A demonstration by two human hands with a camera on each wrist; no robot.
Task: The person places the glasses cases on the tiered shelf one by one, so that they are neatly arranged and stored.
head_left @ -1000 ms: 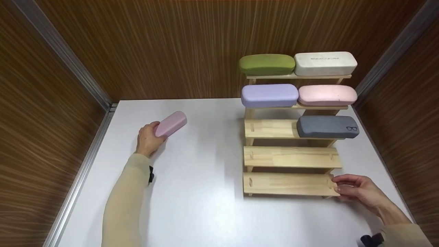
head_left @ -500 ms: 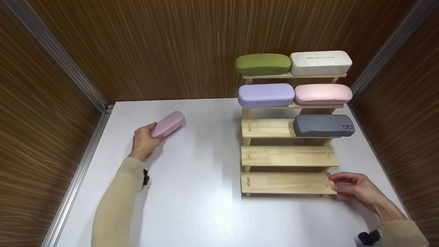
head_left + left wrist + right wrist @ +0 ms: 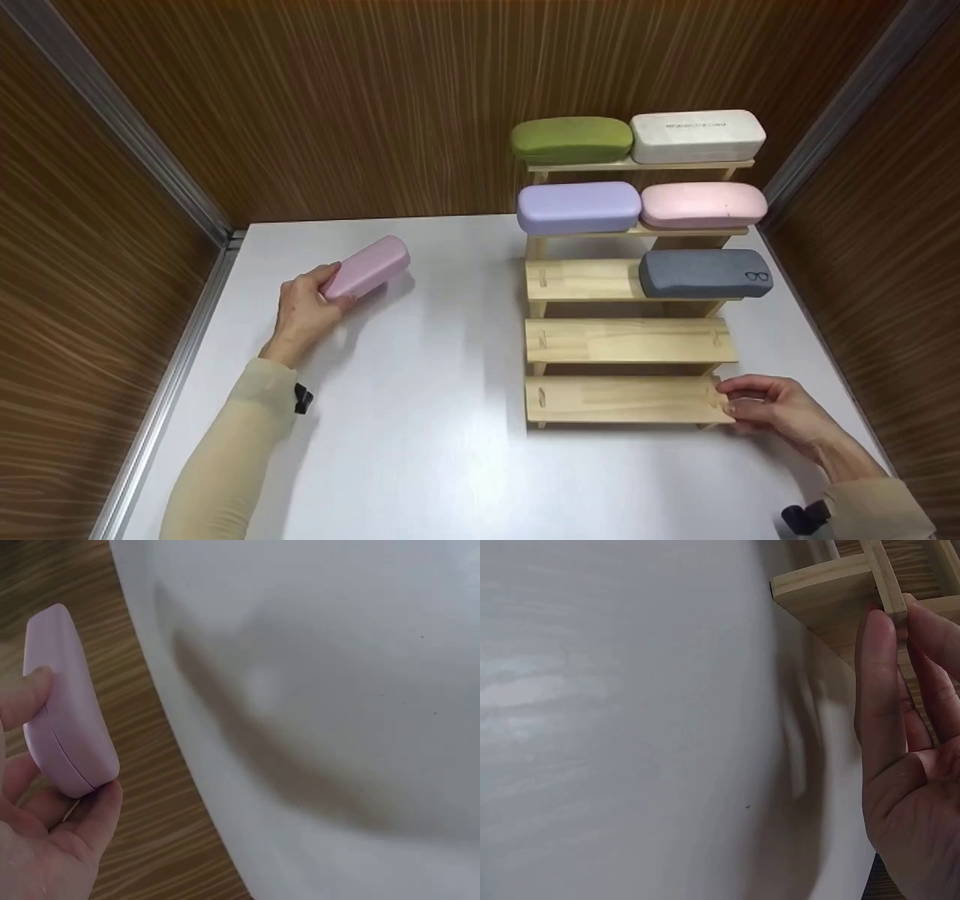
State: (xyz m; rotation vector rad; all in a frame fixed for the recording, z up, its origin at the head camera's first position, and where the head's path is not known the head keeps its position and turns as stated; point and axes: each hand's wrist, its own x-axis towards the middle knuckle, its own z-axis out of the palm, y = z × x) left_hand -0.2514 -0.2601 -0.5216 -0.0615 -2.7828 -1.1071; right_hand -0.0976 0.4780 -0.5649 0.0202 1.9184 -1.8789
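A mauve-pink glasses case (image 3: 369, 267) is gripped at its near end by my left hand (image 3: 306, 309). Its shadow falls on the table apart from it, so it is raised. The left wrist view shows the thumb on one side of the case (image 3: 71, 705) and fingers under the other, with the lid seam closed. At the right, my right hand (image 3: 787, 416) pinches the front right end of the lowest step of a wooden tiered rack (image 3: 630, 399). In the right wrist view, thumb and fingertips meet on the rack's side strip (image 3: 885, 585).
Green (image 3: 572, 140) and white (image 3: 697, 137) glasses cases sit on the rack's top step. Lilac (image 3: 579, 208) and pale pink (image 3: 703, 205) ones are below, then a grey-blue case (image 3: 706, 274) at the right of the middle step. Wood-grain panels (image 3: 360, 112) surround the white table (image 3: 420, 375).
My left hand has lifted the mauve-pink glasses case off the table and drawn slightly left. The right hand keeps its pinch on the rack. The head view has shifted a little.
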